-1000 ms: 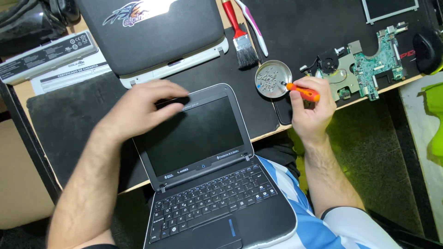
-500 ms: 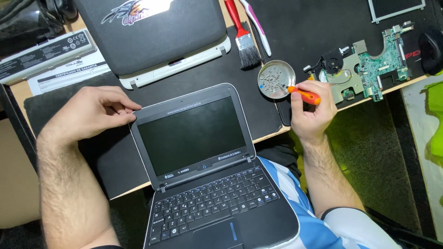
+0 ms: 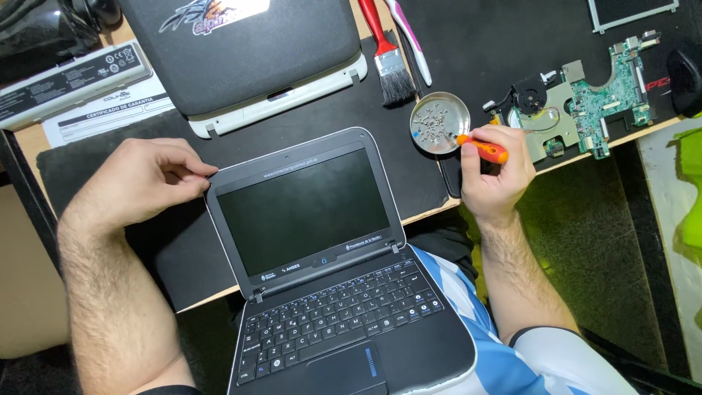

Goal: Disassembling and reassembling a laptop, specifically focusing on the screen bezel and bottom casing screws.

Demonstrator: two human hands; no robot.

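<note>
I see my left hand (image 3: 139, 183) curled at the top left corner of the open laptop (image 3: 322, 263), fingertips pinching the edge of its lid, the dark screen tilted back toward the desk. My right hand (image 3: 497, 172) is closed around an orange screwdriver (image 3: 482, 148), its tip just beside the round metal dish (image 3: 439, 132) of small screws, near the bare circuit board (image 3: 592, 110).
</note>
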